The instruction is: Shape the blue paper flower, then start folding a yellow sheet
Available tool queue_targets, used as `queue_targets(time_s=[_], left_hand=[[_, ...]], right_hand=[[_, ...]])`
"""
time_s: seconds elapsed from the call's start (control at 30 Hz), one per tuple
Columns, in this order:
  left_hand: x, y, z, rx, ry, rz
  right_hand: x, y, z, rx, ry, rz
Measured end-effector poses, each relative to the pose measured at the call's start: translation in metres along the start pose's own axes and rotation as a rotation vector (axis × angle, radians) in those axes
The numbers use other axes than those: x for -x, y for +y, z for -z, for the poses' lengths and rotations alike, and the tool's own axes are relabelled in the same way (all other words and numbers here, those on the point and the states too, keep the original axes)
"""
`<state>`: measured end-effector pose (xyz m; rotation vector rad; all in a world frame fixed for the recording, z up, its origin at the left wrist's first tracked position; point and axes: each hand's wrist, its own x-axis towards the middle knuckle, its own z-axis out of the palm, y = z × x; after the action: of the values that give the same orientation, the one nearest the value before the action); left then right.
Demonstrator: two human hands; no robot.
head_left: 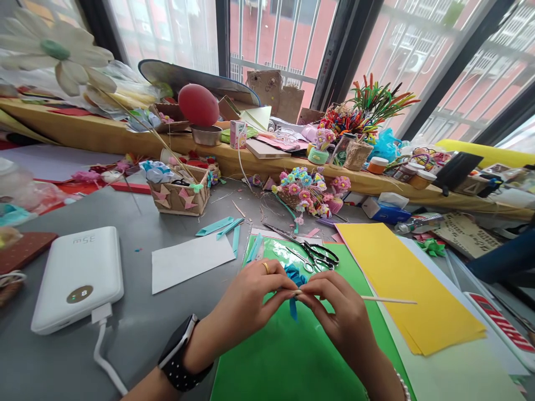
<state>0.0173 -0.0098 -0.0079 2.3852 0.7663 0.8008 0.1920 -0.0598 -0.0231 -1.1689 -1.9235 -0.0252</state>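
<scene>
Above the green sheet [267, 356], both my hands meet at the end of a thin wooden stick [388, 300]. My left hand [254, 292], closed in a pinch, grips the stick's tip. Thumb and fingers of my right hand [340, 306] are pressed together around the same stick, whose long end sticks out to the right. Crumpled blue paper [295, 274] sits just behind the fingertips, and a narrow blue tail hangs below them. How the paper is fixed to the stick is hidden by my fingers. Black-handled scissors [320, 255] lie just beyond.
Yellow sheets [388, 278] lie to the right. Left are a white card [192, 263], folded light-blue strips [219, 225] and a white power bank [79, 278] with a cable. Farther back stand a cardboard box [181, 197], small craft flowers [305, 189] and a crowded ledge [234, 159].
</scene>
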Motion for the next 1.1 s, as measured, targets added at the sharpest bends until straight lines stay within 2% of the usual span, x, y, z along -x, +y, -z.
queue_targets(time_s=[0.23, 0.47, 0.6, 0.8, 0.9, 0.97, 1.1], left_hand=[[-0.0001, 0.0012, -0.0003, -0.058, 0.030, -0.006], [0.0012, -0.0009, -0.0020, -0.060, 0.070, -0.020], [0.0004, -0.0014, -0.0015, -0.047, 0.069, -0.018], [-0.0003, -0.0011, 0.0033, -0.040, 0.006, -0.012], [0.0006, -0.0014, 0.0038, -0.075, 0.019, -0.047], [0.0011, -0.0018, 0.0025, -0.125, 0.054, -0.076], [0.0018, -0.0019, -0.0020, -0.251, 0.158, -0.153]], right_hand=[[-0.0017, -0.0006, 0.0035, -0.095, -0.111, -0.159], [-0.0045, -0.0022, 0.0061, -0.157, -0.146, -0.213], [-0.0025, -0.0014, 0.0048, -0.134, -0.108, -0.159], [0.0009, 0.0004, 0.0005, -0.012, 0.009, 0.058], [0.0005, 0.0003, -0.0004, 0.028, 0.029, 0.120], [-0.0002, -0.0003, -0.0004, 0.014, 0.029, 0.088], [-0.0029, -0.0016, 0.0009, -0.152, -0.044, -0.136]])
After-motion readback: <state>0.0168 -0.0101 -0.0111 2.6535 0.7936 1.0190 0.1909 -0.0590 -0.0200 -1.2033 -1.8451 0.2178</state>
